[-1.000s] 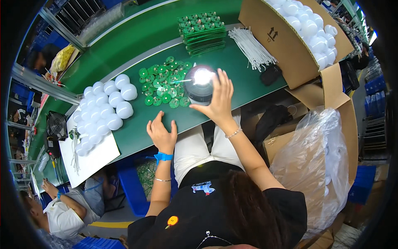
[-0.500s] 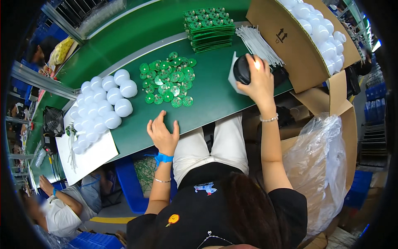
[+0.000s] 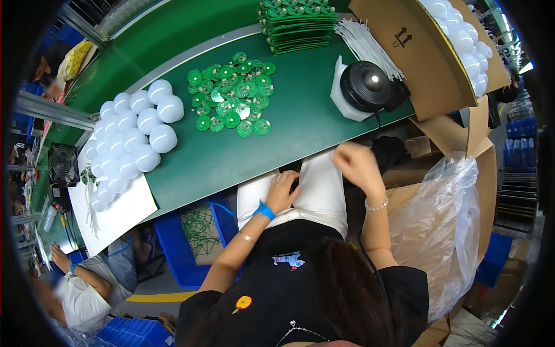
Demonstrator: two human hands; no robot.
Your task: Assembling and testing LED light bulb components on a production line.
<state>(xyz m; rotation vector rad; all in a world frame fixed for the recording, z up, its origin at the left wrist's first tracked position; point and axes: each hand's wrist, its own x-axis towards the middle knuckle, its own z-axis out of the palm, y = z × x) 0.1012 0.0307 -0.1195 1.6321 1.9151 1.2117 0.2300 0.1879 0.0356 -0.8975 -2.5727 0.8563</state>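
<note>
My left hand [image 3: 281, 192] lies on my lap over the white trousers, its fingers stretched out and holding nothing. My right hand [image 3: 355, 166] hovers just off the front edge of the green table, bent at the wrist; motion smears its fingers, so their grip is unclear. Beyond it stands a round black device [image 3: 366, 87] with a bright spot on top, set against a white angular block [image 3: 345, 95]. A loose pile of round green circuit boards [image 3: 234, 95] sits mid-table. To its left, white bulb covers [image 3: 130, 139] are clustered on a white sheet [image 3: 136, 203].
A stack of green circuit board panels [image 3: 298, 32] stands at the back, beside a bundle of thin white strips [image 3: 370, 49]. A cardboard box [image 3: 407, 55] of white bulb covers leans at right, above clear plastic [image 3: 439, 231]. A blue bin [image 3: 173, 248] is below left; another person [image 3: 92, 295] sits nearby.
My right hand has let go of the black device and drawn back toward me to the table edge. My left hand has moved from the tabletop down to my lap.
</note>
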